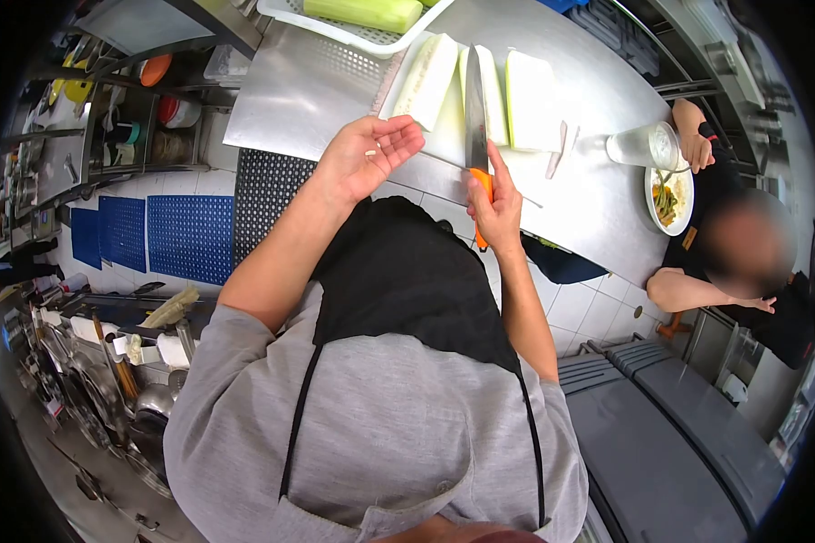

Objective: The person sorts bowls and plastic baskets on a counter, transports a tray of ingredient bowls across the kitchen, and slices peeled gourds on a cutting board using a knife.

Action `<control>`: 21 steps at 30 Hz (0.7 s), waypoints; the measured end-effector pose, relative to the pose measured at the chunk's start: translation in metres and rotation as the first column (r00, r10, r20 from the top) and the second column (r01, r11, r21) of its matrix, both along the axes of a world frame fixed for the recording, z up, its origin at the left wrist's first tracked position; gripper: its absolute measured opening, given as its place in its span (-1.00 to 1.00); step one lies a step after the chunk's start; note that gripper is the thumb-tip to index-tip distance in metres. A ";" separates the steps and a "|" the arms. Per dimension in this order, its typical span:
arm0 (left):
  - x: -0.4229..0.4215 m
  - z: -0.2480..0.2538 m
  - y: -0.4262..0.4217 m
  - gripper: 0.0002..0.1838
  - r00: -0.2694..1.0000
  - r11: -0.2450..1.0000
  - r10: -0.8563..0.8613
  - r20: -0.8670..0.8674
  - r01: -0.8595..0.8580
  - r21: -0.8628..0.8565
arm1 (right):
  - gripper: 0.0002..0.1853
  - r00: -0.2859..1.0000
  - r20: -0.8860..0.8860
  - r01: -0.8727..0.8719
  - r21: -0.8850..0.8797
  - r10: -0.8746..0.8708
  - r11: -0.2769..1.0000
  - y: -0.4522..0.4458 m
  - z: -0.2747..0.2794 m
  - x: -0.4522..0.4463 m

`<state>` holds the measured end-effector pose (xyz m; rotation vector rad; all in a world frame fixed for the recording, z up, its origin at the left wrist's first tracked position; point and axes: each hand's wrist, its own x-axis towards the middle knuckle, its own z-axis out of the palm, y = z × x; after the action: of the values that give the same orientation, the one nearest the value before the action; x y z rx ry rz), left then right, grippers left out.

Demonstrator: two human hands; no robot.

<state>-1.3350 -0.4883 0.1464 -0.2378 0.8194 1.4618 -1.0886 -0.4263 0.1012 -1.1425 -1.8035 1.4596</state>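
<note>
In my right hand (498,204) is a kitchen knife (476,109) with an orange handle, its blade pointing away from me over the middle vegetable piece (494,100). My left hand (380,156) is raised palm up near the table's front edge, fingers apart. A small pale bit clings to its palm. On a white cutting board (448,138) lie pale green, peeled-looking pieces of a long gourd-like vegetable. One piece (427,81) is left of the blade with its seedy cut face up; another (532,101) is on the right. A thin strip (563,149) lies beside it.
A white perforated basket (362,38) holding long green vegetables stands at the steel table's (290,90) far edge. At right a person sits with a bowl of food (670,201) and a clear glass (638,145). Grey cabinets (643,434) are behind right; pans and utensils crowd the left.
</note>
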 end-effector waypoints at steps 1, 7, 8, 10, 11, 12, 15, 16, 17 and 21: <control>0.000 -0.002 -0.003 -0.60 1.000 1.000 0.007 0.023 -0.007 -0.004 | -0.33 1.000 -0.005 0.002 -0.003 -0.002 1.000 0.000 0.001 0.000; -0.002 -0.005 -0.016 -0.43 0.991 0.984 0.125 -0.043 -0.129 -0.119 | -0.32 1.000 -0.004 -0.012 0.014 0.012 1.000 0.002 -0.004 0.002; -0.003 -0.006 -0.016 -0.45 0.985 0.974 0.158 -0.066 -0.167 -0.157 | -0.33 1.000 -0.003 -0.011 0.013 0.011 1.000 0.002 -0.004 0.002; -0.006 -0.007 -0.019 -0.49 0.978 0.968 0.188 -0.092 -0.201 -0.154 | -0.33 1.000 -0.002 -0.012 0.012 0.012 1.000 0.002 -0.003 0.002; -0.007 -0.007 -0.021 -0.51 0.978 0.974 0.184 -0.093 -0.195 -0.115 | -0.33 1.000 0.005 -0.010 0.010 0.010 1.000 0.001 -0.002 0.001; -0.008 -0.008 -0.023 -0.54 0.979 0.979 0.181 -0.093 -0.188 -0.077 | -0.33 1.000 0.013 -0.008 0.008 0.008 1.000 0.001 0.000 0.001; -0.011 -0.005 -0.023 -0.62 0.975 0.984 0.160 -0.153 -0.171 -0.057 | -0.33 1.000 0.020 -0.013 0.005 0.013 1.000 -0.001 0.000 0.002; -0.013 -0.007 -0.023 -0.63 0.976 0.986 0.153 -0.154 -0.161 -0.037 | -0.33 1.000 0.019 -0.019 0.005 0.019 1.000 0.000 -0.002 0.002; -0.014 -0.009 -0.024 -0.65 0.977 0.988 0.147 -0.154 -0.151 -0.017 | -0.33 1.000 0.023 -0.019 0.005 0.019 1.000 0.000 -0.002 0.002; -0.017 -0.010 -0.024 -0.70 0.981 0.994 0.109 -0.161 -0.110 0.003 | -0.34 1.000 0.026 0.010 0.015 -0.010 1.000 -0.002 -0.001 0.000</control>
<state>-1.3516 -0.5124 0.1366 -0.1726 0.9534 1.5978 -1.0884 -0.4280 0.1005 -1.1671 -1.8207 1.4299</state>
